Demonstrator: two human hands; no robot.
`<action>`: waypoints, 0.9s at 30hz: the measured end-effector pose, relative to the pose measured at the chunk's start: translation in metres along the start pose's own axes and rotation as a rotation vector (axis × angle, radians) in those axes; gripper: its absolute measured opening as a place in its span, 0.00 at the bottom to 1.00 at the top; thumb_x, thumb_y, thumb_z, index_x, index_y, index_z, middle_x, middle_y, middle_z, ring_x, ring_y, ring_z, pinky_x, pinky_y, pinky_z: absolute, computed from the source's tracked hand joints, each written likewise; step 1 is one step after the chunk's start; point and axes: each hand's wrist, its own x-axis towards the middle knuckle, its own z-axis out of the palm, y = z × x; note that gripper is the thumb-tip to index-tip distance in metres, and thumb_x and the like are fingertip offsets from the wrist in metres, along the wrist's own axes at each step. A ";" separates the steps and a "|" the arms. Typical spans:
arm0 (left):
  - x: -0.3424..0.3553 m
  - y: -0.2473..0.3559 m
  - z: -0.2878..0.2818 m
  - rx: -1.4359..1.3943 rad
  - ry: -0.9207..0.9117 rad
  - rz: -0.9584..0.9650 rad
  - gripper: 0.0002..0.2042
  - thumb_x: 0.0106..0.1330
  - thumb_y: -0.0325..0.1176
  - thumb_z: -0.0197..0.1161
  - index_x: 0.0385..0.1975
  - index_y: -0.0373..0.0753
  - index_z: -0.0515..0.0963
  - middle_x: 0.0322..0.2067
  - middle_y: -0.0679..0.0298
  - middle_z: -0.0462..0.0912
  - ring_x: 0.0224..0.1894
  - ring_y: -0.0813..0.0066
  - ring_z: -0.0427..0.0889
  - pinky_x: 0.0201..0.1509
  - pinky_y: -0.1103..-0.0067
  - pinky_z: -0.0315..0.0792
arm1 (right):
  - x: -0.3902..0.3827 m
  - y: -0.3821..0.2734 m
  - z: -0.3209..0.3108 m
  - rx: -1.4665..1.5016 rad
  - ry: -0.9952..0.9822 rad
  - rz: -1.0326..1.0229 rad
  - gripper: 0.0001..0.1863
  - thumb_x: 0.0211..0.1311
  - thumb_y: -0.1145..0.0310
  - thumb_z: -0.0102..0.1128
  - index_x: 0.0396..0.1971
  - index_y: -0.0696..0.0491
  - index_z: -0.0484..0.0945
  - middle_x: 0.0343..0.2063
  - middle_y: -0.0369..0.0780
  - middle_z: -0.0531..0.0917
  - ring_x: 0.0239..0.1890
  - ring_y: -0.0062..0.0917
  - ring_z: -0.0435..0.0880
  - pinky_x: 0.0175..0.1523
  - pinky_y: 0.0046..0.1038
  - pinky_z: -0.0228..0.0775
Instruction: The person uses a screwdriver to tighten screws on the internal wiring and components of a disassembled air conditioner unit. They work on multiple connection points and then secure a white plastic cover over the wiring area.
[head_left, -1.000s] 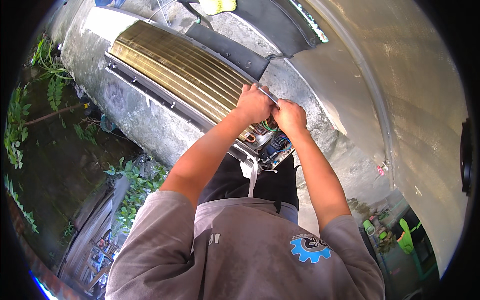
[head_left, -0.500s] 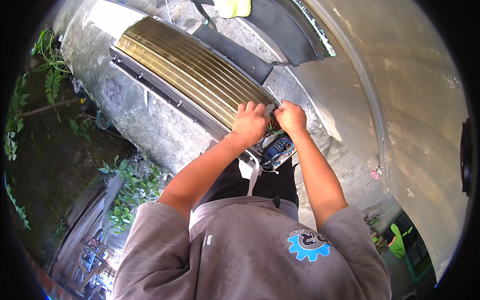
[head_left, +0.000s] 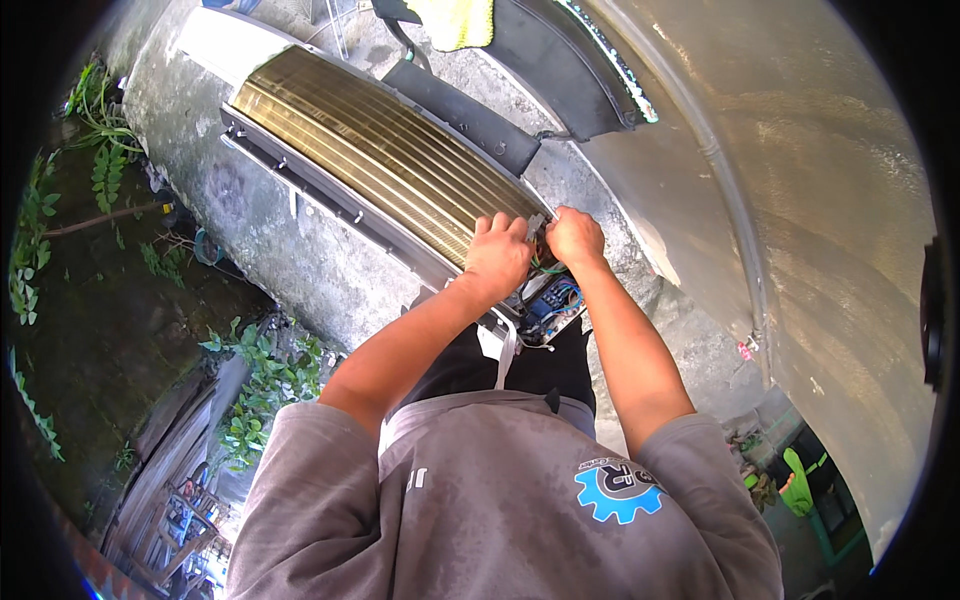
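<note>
Nearest me, a pale flat fabric strap (head_left: 507, 355) hangs at the near end of a long air-conditioner unit with bronze metal fins (head_left: 370, 140), which stretches from just in front of me to the far left over rough grey concrete (head_left: 330, 245). Just beyond the strap, on the right, a dark-blue boxy cluster of electronics with multicoloured wires (head_left: 556, 302) sits exposed at that end. My left hand (head_left: 498, 257) lies over the near end of the fins, fingers curled close together; whether its hidden fingertips grip anything, I cannot tell. Just to its right, my right hand (head_left: 576, 237) appears to pinch a slim silvery metal rod (head_left: 548, 207). A second ago my left hand was up beside the rod; it has since come nearer to me, leaving the rod to the right. I read that as one hand steadying the unit while the other works the rod at its end. Farther off lies a flat black panel (head_left: 465, 115), and beyond it a fuzzy yellow cloth (head_left: 460, 22).
</note>
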 end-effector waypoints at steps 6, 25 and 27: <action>0.002 0.002 0.000 0.014 -0.004 -0.004 0.06 0.62 0.38 0.67 0.32 0.52 0.91 0.42 0.67 0.81 0.53 0.62 0.77 0.56 0.63 0.70 | 0.008 0.004 0.000 0.109 -0.039 0.048 0.13 0.64 0.60 0.67 0.43 0.50 0.88 0.44 0.51 0.91 0.51 0.51 0.89 0.58 0.48 0.81; -0.040 0.031 0.014 -0.253 0.137 0.020 0.20 0.64 0.42 0.73 0.56 0.51 0.85 0.39 0.63 0.86 0.47 0.58 0.86 0.49 0.60 0.74 | 0.014 0.102 0.007 0.339 0.072 0.116 0.13 0.70 0.56 0.69 0.47 0.47 0.85 0.47 0.46 0.91 0.53 0.46 0.89 0.58 0.43 0.80; -0.027 0.039 0.017 -0.224 0.208 0.021 0.22 0.63 0.41 0.74 0.59 0.51 0.83 0.42 0.64 0.86 0.49 0.57 0.84 0.50 0.60 0.75 | 0.019 0.099 0.012 0.349 0.094 0.132 0.14 0.70 0.57 0.69 0.49 0.48 0.84 0.47 0.46 0.91 0.53 0.46 0.89 0.58 0.43 0.80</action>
